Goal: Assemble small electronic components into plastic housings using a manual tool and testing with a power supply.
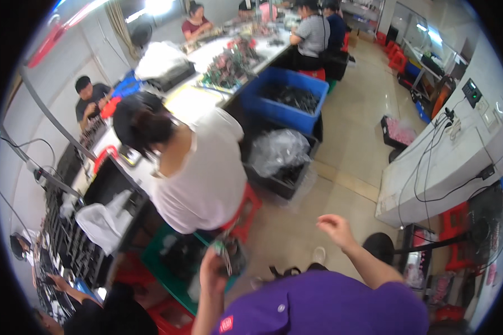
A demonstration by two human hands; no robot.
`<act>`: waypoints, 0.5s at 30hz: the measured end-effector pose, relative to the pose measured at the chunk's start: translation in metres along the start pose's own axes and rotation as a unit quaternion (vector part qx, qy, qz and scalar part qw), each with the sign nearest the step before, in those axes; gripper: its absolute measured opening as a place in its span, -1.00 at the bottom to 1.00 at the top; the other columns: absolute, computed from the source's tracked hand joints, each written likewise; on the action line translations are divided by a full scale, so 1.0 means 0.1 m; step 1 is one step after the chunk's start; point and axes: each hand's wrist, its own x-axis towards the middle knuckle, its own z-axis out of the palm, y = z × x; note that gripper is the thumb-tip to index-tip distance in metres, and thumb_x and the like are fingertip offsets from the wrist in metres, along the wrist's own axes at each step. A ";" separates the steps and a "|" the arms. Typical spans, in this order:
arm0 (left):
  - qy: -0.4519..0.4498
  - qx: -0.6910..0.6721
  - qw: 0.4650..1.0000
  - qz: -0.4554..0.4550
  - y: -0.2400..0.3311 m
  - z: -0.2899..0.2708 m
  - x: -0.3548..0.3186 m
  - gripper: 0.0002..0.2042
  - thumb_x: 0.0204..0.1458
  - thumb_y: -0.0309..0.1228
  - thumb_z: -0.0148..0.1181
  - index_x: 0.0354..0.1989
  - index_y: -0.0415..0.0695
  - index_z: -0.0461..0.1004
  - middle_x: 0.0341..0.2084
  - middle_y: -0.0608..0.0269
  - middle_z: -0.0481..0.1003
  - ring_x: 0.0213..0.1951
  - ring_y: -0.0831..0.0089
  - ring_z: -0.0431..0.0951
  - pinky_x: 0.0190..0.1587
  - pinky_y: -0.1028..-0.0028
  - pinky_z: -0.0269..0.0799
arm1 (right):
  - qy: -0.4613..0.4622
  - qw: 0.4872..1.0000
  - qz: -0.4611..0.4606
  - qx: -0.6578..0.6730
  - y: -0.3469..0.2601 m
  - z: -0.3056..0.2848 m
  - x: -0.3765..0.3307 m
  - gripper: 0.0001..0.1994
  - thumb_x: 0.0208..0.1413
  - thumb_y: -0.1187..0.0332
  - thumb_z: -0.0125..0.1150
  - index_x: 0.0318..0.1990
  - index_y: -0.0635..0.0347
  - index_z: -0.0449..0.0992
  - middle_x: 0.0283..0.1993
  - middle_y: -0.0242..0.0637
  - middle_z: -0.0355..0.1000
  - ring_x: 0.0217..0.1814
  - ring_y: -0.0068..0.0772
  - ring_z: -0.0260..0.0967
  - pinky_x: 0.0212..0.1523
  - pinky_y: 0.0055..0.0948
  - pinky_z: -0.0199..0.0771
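Now | left hand (210, 270): holding wired bundle (230, 255) | right hand (335, 228): loosely curled

Beside a long table (271, 54) heaped with tangled parts (232, 64), a person in a white top (204, 167) on a red stool (247, 216), with a blue bin (288, 118) and clear plastic bag (279, 152) nearby.

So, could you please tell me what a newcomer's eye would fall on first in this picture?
Probably the wearer's bright purple top at the bottom middle, with the left hand holding a blurred bundle and the right hand raised apart from it, holding nothing visible. Next might come the co-worker in a white top, seated near the centre with their back turned, and the large blue bin of dark items above and to their right.
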 end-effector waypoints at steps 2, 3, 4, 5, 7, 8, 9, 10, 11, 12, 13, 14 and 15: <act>-0.041 0.111 0.992 -0.047 -0.30 0.70 0.51 -0.61 -0.10 -0.25 0.03 -0.09 -0.17 0.33 -0.19 0.17 0.42 -0.18 0.34 0.45 -0.14 0.33 0.38 | 0.133 0.987 0.039 0.078 0.36 -0.74 -0.12 -0.82 -0.03 0.48 0.08 -0.24 0.32 0.41 -0.33 -0.30 0.42 -0.25 -0.54 0.35 -0.15 -0.59 0.30; -0.153 0.092 0.981 -0.079 -0.56 0.93 0.89 -0.66 -0.09 -0.25 0.04 -0.15 -0.16 0.36 -0.22 0.20 0.44 -0.20 0.40 0.45 -0.16 0.35 0.38 | 0.200 0.973 0.051 0.105 0.43 -1.12 -0.22 -0.82 -0.02 0.47 0.08 -0.24 0.33 0.40 -0.33 -0.30 0.42 -0.25 -0.56 0.34 -0.15 -0.60 0.29; -0.140 0.103 0.975 -0.138 -0.76 1.42 1.09 -0.70 -0.07 -0.27 0.03 -0.19 -0.15 0.38 -0.26 0.21 0.46 -0.23 0.46 0.46 -0.20 0.40 0.39 | 0.239 0.960 0.054 0.136 0.49 -1.45 -0.32 -0.82 -0.03 0.48 0.08 -0.23 0.32 0.40 -0.33 -0.31 0.41 -0.24 -0.56 0.33 -0.15 -0.62 0.27; -0.164 0.084 0.963 -0.196 -0.99 1.80 1.30 -0.73 -0.04 -0.30 0.00 -0.20 -0.16 0.39 -0.30 0.20 0.48 -0.26 0.49 0.46 -0.24 0.47 0.39 | 0.279 0.944 0.049 0.168 0.51 -1.73 -0.38 -0.82 -0.03 0.49 0.08 -0.23 0.31 0.40 -0.33 -0.32 0.41 -0.24 -0.56 0.32 -0.15 -0.64 0.25; -0.210 0.081 0.951 -0.212 -1.48 2.51 1.74 -0.74 0.00 -0.32 -0.03 -0.18 -0.19 0.38 -0.29 0.12 0.47 -0.25 0.43 0.45 -0.20 0.43 0.38 | 0.319 0.921 0.053 0.218 0.47 -2.19 -0.26 -0.82 -0.02 0.49 0.07 -0.22 0.31 0.40 -0.32 -0.32 0.40 -0.23 -0.55 0.33 -0.18 -0.64 0.26; -0.225 0.061 0.944 -0.234 -1.67 2.80 1.86 -0.74 0.00 -0.33 -0.04 -0.17 -0.20 0.37 -0.28 0.10 0.46 -0.24 0.40 0.44 -0.19 0.41 0.38 | 0.320 0.920 0.043 0.224 0.46 -2.38 -0.14 -0.80 -0.02 0.50 0.06 -0.20 0.32 0.40 -0.31 -0.31 0.40 -0.23 -0.53 0.33 -0.15 -0.63 0.25; -0.246 0.038 0.933 -0.259 -1.87 3.08 2.01 -0.73 0.01 -0.33 -0.04 -0.17 -0.20 0.36 -0.26 0.08 0.45 -0.23 0.37 0.44 -0.18 0.39 0.37 | 0.308 0.925 0.031 0.222 0.48 -2.56 0.01 -0.80 -0.01 0.50 0.05 -0.19 0.32 0.39 -0.30 -0.30 0.39 -0.23 -0.52 0.33 -0.16 -0.61 0.27; -0.236 0.039 0.932 -0.271 -2.06 3.34 2.10 -0.73 0.01 -0.34 -0.06 -0.15 -0.21 0.34 -0.24 0.06 0.44 -0.21 0.34 0.44 -0.18 0.39 0.37 | 0.292 0.930 0.017 0.221 0.49 -2.74 0.17 -0.79 -0.01 0.50 0.05 -0.17 0.31 0.39 -0.30 -0.30 0.39 -0.23 -0.51 0.34 -0.17 -0.60 0.29; -0.237 0.038 0.930 -0.279 -2.24 3.56 2.22 -0.73 0.01 -0.33 -0.06 -0.15 -0.22 0.34 -0.24 0.06 0.44 -0.21 0.34 0.44 -0.18 0.39 0.38 | 0.274 0.938 0.016 0.211 0.42 -2.89 0.36 -0.77 -0.01 0.49 0.05 -0.15 0.32 0.39 -0.28 -0.28 0.38 -0.20 -0.49 0.33 -0.10 -0.55 0.25; -0.235 0.037 0.929 -0.284 -2.41 3.71 2.33 -0.72 0.02 -0.33 -0.07 -0.15 -0.22 0.33 -0.24 0.05 0.43 -0.20 0.33 0.44 -0.19 0.39 0.38 | 0.244 0.946 0.010 0.214 0.36 -2.97 0.58 -0.76 -0.02 0.50 0.04 -0.15 0.32 0.38 -0.27 -0.27 0.38 -0.18 -0.48 0.32 -0.07 -0.54 0.22; -0.232 0.040 0.923 -0.303 -2.58 3.89 2.44 -0.72 0.03 -0.31 -0.10 -0.15 -0.22 0.33 -0.22 0.05 0.43 -0.18 0.34 0.43 -0.21 0.39 0.38 | 0.214 0.953 0.003 0.216 0.29 -3.09 0.80 -0.75 -0.02 0.50 0.04 -0.14 0.33 0.38 -0.25 -0.25 0.37 -0.16 -0.47 0.31 -0.04 -0.52 0.20; -0.238 0.039 0.919 -0.312 -2.72 4.07 2.56 -0.72 0.04 -0.29 -0.12 -0.15 -0.20 0.34 -0.20 0.02 0.42 -0.20 0.34 0.45 -0.21 0.37 0.40 | 0.172 0.961 0.003 0.215 0.26 -3.21 1.05 -0.70 -0.04 0.47 0.07 -0.09 0.34 0.34 -0.20 -0.24 0.37 -0.13 -0.48 0.29 -0.02 -0.53 0.17; -0.241 0.035 0.917 -0.316 -2.83 4.23 2.68 -0.71 0.04 -0.28 -0.14 -0.16 -0.17 0.36 -0.19 -0.01 0.42 -0.22 0.34 0.46 -0.20 0.34 0.41 | 0.134 0.966 0.004 0.219 0.21 -3.30 1.33 -0.65 -0.03 0.44 0.07 -0.05 0.34 0.31 -0.18 -0.23 0.36 -0.09 -0.47 0.27 0.00 -0.52 0.15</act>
